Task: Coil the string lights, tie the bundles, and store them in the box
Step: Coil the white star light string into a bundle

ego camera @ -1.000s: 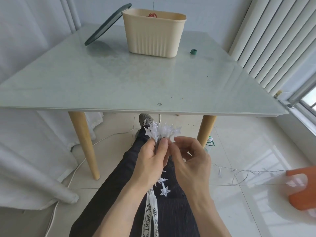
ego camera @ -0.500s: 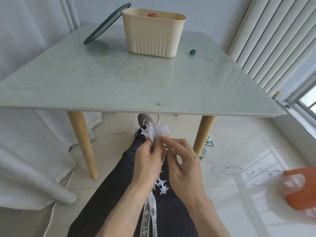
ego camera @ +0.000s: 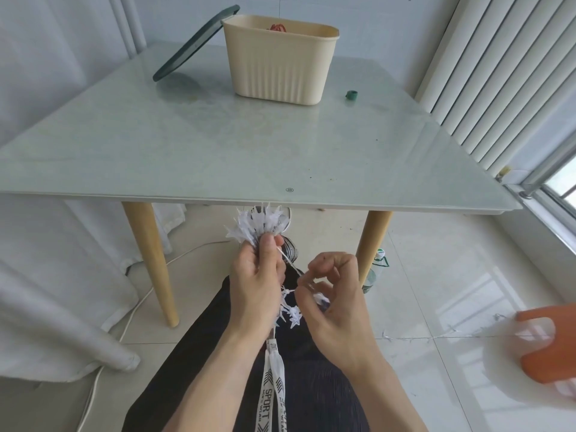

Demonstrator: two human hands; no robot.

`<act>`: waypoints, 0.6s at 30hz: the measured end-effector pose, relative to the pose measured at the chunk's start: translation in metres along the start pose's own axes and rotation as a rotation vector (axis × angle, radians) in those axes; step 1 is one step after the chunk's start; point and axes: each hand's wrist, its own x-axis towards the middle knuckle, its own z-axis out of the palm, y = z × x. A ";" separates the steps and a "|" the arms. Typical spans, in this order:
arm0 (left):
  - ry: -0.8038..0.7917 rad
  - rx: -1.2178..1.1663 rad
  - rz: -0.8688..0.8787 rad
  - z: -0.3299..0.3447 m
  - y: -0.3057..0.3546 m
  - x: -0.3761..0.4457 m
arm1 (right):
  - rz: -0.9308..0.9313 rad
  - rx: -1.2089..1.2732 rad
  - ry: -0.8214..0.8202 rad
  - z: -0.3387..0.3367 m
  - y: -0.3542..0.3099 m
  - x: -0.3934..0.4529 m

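Change: compared with half a second back, the right hand (ego camera: 335,302) is pulling away from the left hand (ego camera: 260,277), so a gap is opening between them where they were nearly touching, and the star bundle is sitting a bit higher, right up at the counter's front edge.
Left hand: it's gripping the bundle of star string lights (ego camera: 257,224), fingers curled round the stems, thumb on top, and the white stars are fanning out above the fist.
Right hand: fingers are curling in and pinching a thin white strand (ego camera: 288,261) that's running up at a slant to the left thumb. Can't tell if it's a tie or just the wire.
Loose stars: a few more stars (ego camera: 291,311) are dangling below, between the two hands, over the lap.
Rest of the string: a thin line of it is trailing across the floor tiles (ego camera: 414,336) off to the right, well away from the bundle.
Box: the beige ribbed box (ego camera: 279,62) is standing open at the far side of the glass counter (ego camera: 218,145), something red is peeking over its rim, and the dark lid (ego camera: 194,48) is leaning against its left side.
Other bits: a small green thing (ego camera: 351,95) is lying on the counter just right of the box.
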 end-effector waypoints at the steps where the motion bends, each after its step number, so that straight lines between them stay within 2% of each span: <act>1: 0.007 -0.004 -0.003 -0.002 -0.002 0.002 | 0.013 -0.054 -0.013 -0.003 0.002 0.001; 4: 0.001 -0.039 -0.007 -0.004 -0.006 0.005 | -0.001 -0.216 -0.044 -0.013 0.008 0.005; 8: -0.072 -0.216 -0.049 -0.008 -0.003 0.008 | 0.035 -0.372 -0.068 -0.026 0.017 0.009; 11: -0.069 -0.310 -0.070 -0.009 0.000 0.008 | 0.115 -0.362 -0.124 -0.035 0.031 0.009; 15: -0.054 -0.377 -0.068 -0.012 0.005 0.012 | 0.271 -0.219 -0.169 -0.043 0.050 0.004; 18: -0.041 -0.415 -0.072 -0.016 0.008 0.016 | 0.271 -0.308 -0.243 -0.045 0.064 -0.001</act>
